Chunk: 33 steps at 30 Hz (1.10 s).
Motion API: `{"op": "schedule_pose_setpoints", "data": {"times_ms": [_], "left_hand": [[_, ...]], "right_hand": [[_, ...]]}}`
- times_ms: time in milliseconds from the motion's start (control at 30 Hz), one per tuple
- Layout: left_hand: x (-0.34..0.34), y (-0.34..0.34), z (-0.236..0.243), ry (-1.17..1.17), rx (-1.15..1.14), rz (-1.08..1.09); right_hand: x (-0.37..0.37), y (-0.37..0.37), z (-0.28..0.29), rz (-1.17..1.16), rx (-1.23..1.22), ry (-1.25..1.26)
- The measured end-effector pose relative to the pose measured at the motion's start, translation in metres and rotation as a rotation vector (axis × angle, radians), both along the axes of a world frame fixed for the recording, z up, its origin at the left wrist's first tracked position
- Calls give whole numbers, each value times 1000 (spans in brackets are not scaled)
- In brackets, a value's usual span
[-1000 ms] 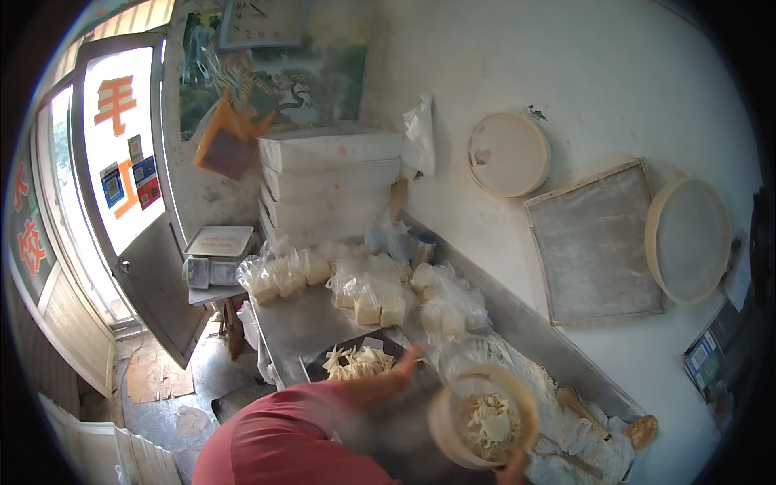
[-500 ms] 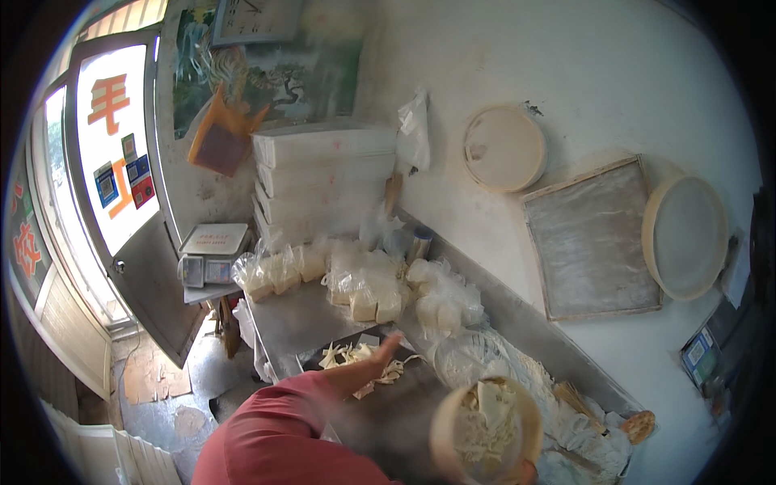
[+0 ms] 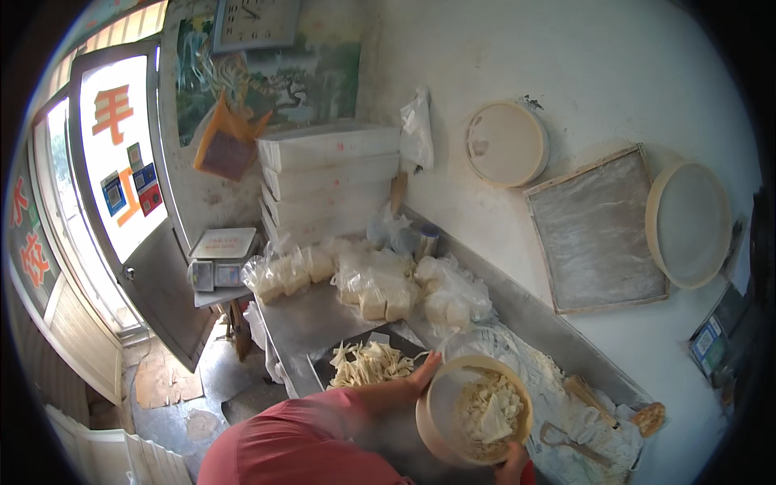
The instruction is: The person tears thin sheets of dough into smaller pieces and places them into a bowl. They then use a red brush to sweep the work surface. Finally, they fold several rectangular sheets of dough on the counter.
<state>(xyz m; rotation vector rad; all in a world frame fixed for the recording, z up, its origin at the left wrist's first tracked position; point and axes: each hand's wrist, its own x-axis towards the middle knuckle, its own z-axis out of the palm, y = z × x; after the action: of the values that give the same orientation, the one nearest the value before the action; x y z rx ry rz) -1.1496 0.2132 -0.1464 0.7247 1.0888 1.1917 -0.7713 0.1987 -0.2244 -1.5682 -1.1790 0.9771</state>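
Note:
Between my hands is a round sieve [image 3: 434,432] with a pale, deep rim, tilted so that its inside shows. Broken pale dough pieces [image 3: 491,412] lie in it, mostly toward the right side. My left hand [image 3: 426,373] grips the rim at the upper left, its fingers partly hidden. At the lower right of the rim, my right hand [image 3: 511,464] is closed on the edge. Left of the sieve, a heap of pale dough strips [image 3: 370,364] sits on a dark tray [image 3: 325,370].
Bagged pale blocks [image 3: 380,295] line the metal table [image 3: 295,319]. White stacked boxes [image 3: 327,166] stand behind them, beside a scale [image 3: 218,271]. A floury cloth [image 3: 558,404] with a wooden scraper [image 3: 575,444] lies to the right. Sieves [image 3: 508,144] hang on the wall.
My left hand has come from above the dough strips to the sieve rim. The sieve has shifted slightly left and up. The strip heap is now more exposed, and the whole view has shifted slightly.

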Motion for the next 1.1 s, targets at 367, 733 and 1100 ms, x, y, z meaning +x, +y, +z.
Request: {"op": "schedule_pose_setpoints", "data": {"times_ms": [367, 733, 1100], "left_hand": [[-15, 14, 18, -73, -12, 36], [-66, -3, 53, -63, -117, 203], [-57, -8, 59, -224, -249, 339]], "right_hand": [[113, -11, -45, 471, 355, -756], [129, -9, -21, 562, -425, 736], [78, -52, 26, 63, -208, 496]]}}
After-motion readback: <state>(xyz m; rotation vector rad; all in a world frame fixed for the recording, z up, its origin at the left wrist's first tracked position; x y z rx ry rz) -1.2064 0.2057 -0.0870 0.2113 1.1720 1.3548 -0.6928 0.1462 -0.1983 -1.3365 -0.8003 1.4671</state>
